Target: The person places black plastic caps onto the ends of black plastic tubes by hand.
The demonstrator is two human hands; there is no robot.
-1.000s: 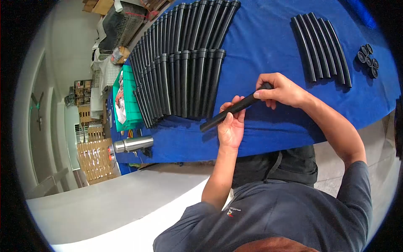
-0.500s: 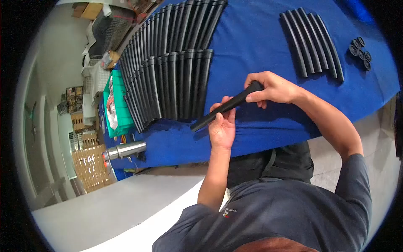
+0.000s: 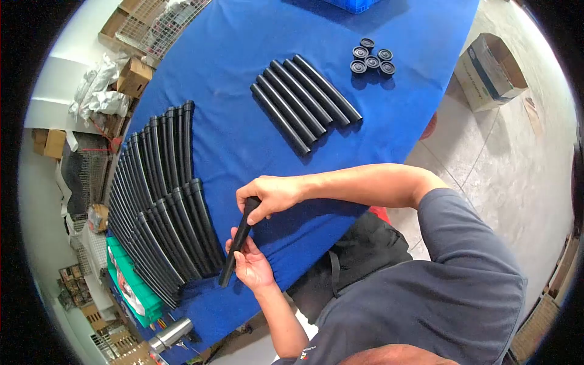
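Above the blue table (image 3: 228,134), right hand (image 3: 271,198) clasps a black tube (image 3: 242,234) by one end, left hand (image 3: 255,271) cradles it lower, and slack fingers could drop it against the laid-out rows (image 3: 204,228)!

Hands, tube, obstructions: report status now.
Right hand: gripping one end of black tube. Left hand: holding it nearer the other end. Nothing visibly blocking either hand.

Far end of black tube (image 3: 241,233) partly hidden by right hand (image 3: 272,196), blue box (image 3: 353,5) cut off at top edge
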